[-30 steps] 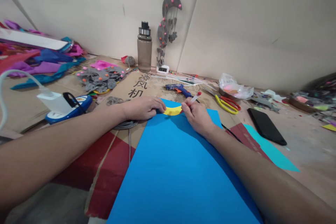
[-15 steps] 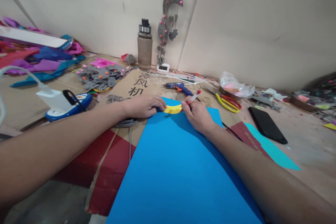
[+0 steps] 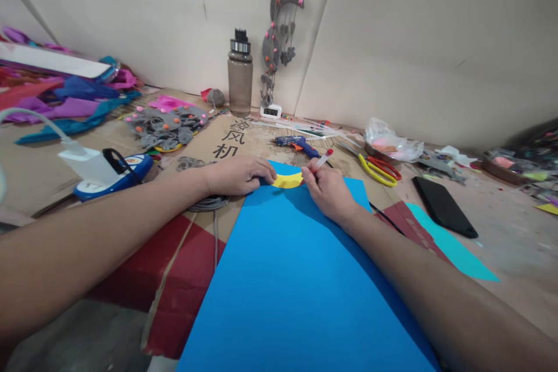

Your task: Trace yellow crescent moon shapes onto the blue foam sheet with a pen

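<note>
A large blue sheet (image 3: 296, 285) lies in front of me on cardboard. At its far edge sits a yellow crescent-shaped cutout (image 3: 288, 180). My left hand (image 3: 238, 175) rests on the sheet with its fingers curled, pressing down the left end of the cutout. My right hand (image 3: 329, 192) is closed around a pen with a red cap (image 3: 324, 159), its tip at the right end of the cutout.
A blue glue gun (image 3: 297, 143) and yellow-and-red scissors (image 3: 377, 170) lie just beyond my hands. A black phone (image 3: 443, 207) is to the right, a grey bottle (image 3: 240, 77) at the wall, grey felt pieces (image 3: 168, 123) and a white charger (image 3: 89, 164) to the left.
Almost nothing: both hands stay on the yellow cutout, and the view has shifted very slightly.
</note>
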Tool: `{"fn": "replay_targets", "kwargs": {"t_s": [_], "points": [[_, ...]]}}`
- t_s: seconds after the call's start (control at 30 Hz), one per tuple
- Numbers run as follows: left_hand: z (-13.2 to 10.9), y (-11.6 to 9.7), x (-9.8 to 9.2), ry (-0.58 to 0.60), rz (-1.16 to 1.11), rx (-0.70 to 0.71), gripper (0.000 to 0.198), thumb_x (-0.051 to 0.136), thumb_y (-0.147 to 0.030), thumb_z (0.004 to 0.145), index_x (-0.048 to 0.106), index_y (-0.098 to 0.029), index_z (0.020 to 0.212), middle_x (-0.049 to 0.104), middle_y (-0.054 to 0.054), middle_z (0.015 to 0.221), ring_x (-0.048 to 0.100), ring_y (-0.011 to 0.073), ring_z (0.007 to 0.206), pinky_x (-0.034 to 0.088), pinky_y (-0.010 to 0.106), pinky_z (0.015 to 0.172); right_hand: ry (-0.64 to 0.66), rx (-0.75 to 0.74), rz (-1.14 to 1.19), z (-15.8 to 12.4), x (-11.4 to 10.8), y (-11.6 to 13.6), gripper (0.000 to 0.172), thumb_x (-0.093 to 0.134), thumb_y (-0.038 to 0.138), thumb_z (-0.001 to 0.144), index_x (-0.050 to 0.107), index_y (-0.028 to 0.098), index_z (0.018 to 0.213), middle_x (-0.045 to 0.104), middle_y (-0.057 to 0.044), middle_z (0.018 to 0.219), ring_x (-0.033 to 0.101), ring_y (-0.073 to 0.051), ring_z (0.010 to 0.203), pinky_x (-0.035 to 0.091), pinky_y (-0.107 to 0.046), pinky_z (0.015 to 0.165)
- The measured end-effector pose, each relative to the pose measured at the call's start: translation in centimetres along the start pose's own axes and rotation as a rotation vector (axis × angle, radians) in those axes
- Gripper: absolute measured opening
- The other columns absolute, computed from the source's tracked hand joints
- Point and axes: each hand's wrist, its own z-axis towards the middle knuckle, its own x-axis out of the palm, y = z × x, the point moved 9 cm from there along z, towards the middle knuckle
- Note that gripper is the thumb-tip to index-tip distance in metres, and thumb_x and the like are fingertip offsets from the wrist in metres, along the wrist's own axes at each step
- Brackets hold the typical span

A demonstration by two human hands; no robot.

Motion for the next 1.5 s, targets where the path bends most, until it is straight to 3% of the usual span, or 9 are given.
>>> {"fn": "replay_targets", "kwargs": {"t_s": [1.5], "points": [[0.1,-0.1,-0.2,-0.02,-0.051,0.036,0.047,0.045,0.003,0.07,0.072,-0.017,0.102,0.071,0.006,0.114,0.064,0.018,0.109,0.045,0.03,0.104,0.046,-0.045,0.031,0.1,0.8,1.5,0.035,0.038,0.04,0.097,0.058,0.018,0.077,0.057,-0.003,0.066,0.054,-0.015,0.061,0.038,-0.028,0.064]]}}
